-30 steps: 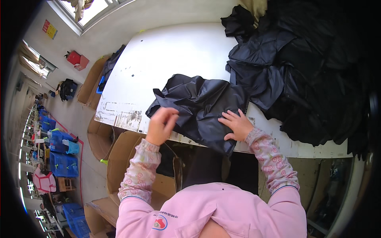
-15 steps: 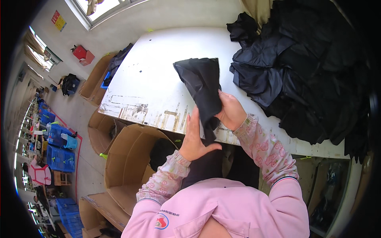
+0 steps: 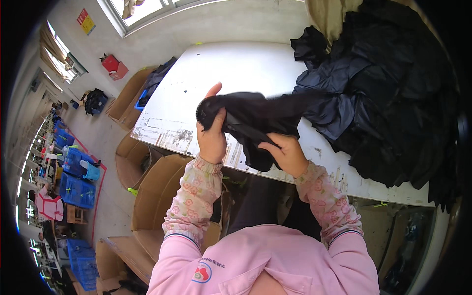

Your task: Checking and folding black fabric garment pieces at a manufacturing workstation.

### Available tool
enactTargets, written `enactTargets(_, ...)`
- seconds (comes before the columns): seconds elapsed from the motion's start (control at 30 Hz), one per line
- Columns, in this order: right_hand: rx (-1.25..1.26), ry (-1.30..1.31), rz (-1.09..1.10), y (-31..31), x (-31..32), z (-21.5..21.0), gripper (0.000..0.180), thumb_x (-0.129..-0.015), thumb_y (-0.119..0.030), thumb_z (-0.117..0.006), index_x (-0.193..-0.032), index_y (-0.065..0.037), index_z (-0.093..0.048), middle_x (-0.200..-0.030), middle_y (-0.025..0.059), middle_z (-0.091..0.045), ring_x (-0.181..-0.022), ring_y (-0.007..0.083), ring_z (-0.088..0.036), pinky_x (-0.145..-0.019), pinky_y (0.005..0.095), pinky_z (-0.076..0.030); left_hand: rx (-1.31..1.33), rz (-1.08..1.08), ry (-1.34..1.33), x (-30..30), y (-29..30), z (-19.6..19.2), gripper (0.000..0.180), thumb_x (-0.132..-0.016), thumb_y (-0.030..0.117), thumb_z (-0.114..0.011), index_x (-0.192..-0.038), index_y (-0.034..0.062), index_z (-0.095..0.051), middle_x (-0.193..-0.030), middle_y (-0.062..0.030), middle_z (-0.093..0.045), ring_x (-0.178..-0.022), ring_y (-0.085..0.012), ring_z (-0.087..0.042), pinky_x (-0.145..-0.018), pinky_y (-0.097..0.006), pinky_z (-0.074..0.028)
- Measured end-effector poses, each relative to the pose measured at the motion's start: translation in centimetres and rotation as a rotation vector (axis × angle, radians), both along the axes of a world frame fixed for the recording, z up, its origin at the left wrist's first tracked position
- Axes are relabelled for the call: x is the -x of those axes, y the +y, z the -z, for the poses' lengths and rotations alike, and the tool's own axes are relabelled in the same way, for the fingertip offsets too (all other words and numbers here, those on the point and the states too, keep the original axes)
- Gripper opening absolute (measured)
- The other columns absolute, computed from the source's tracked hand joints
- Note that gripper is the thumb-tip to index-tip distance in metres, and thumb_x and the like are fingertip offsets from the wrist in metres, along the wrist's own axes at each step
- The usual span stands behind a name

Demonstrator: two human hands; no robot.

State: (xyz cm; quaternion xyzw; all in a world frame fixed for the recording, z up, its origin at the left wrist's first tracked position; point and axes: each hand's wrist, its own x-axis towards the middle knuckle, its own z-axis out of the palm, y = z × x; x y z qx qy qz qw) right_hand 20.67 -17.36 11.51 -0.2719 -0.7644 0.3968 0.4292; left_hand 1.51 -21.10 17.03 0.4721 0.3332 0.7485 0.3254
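Note:
Between my two hands a black fabric piece (image 3: 255, 115) is stretched above the front part of the white table (image 3: 236, 64). My left hand (image 3: 212, 135) grips its gathered left end, thumb on the near side and fingers behind. My right hand (image 3: 289, 153) pinches the lower right edge between thumb and fingers. The cloth's upper right part is smeared by motion and overlaps the pile behind it, so its outline there is unclear. A large heap of black garments or cloth pieces (image 3: 388, 98) covers the table's right side.
Open cardboard boxes (image 3: 160, 196) stand on the floor at the table's left front. Another box (image 3: 129, 96) with dark cloth is by the table's far left corner. Blue plastic crates (image 3: 77, 189) line the floor further left. A beige curtain (image 3: 328, 19) hangs behind the pile.
My left hand has moved up and left and closed on the cloth's end; before, it was open beside it. The cloth has turned from hanging upright to spread sideways.

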Motion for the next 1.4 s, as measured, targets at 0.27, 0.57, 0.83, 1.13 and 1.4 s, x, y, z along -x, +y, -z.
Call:
enactTargets(0.27,-0.145,0.297,0.332,3.3,-6.1,-7.3,0.004,-0.086,-0.002,-0.066,-0.087,0.001,-0.064,-0.077,-0.0008,-0.061,-0.075,0.0065,-0.056,-0.067,0.0231,-0.046,0.539,0.823,0.396,2.9,-0.9,6.9,0.069,-0.082,0.025,-0.077,-0.137,-0.0006,-0.043,-0.13,-0.0062,-0.055,-0.117,-0.016,-0.05,-0.104,-0.031,-0.038)
enactTargets(0.57,-0.722,-0.76,0.091,10.7,-9.2,2.6,0.034,-0.08,-0.032,-0.074,-0.103,-0.008,-0.066,-0.09,0.0107,-0.067,-0.075,0.0291,-0.065,-0.069,0.0358,-0.05,0.539,1.11,-0.038,-1.8,-2.1,5.9,0.054,-0.082,0.014,-0.075,-0.129,0.0005,-0.053,-0.121,-0.0041,-0.061,-0.106,-0.0154,-0.058,-0.096,-0.031,-0.045)
enactTargets(0.83,-0.487,-0.285,0.236,-4.5,-3.7,-6.3,0.037,-0.081,-0.015,-0.072,-0.113,-0.003,-0.059,-0.091,0.0154,-0.064,-0.078,0.0306,-0.064,-0.07,0.036,-0.052,0.428,0.683,-0.373,-4.5,0.3,4.3,0.028,-0.097,0.029,-0.057,-0.111,0.0049,-0.056,-0.098,-0.004,-0.065,-0.086,-0.0114,-0.063,-0.076,-0.027,-0.053)
enactTargets(1.13,-0.225,-0.27,0.081,-1.4,-7.9,-6.2,0.024,-0.08,-0.005,-0.067,-0.103,0.0,-0.062,-0.093,0.0165,-0.062,-0.078,0.0347,-0.061,-0.068,0.0351,-0.049,0.375,0.295,-0.272,0.4,0.9,2.7,0.045,-0.1,0.036,-0.048,-0.064,0.0101,-0.049,-0.064,-0.0023,-0.051,-0.056,-0.014,-0.047,-0.062,-0.032,-0.046)
enactTargets(1.4,-0.38,-0.421,-0.102,-1.9,-7.5,-8.4,0.023,-0.08,-0.009,-0.069,-0.102,-0.003,-0.061,-0.088,0.0142,-0.061,-0.075,0.0349,-0.061,-0.065,0.0383,-0.049,-0.041,0.324,1.142,-0.3,-0.1,2.1,0.032,-0.08,0.034,-0.075,-0.08,0.003,-0.066,-0.085,-0.0096,-0.06,-0.08,-0.0243,-0.059,-0.072,-0.037,-0.047)
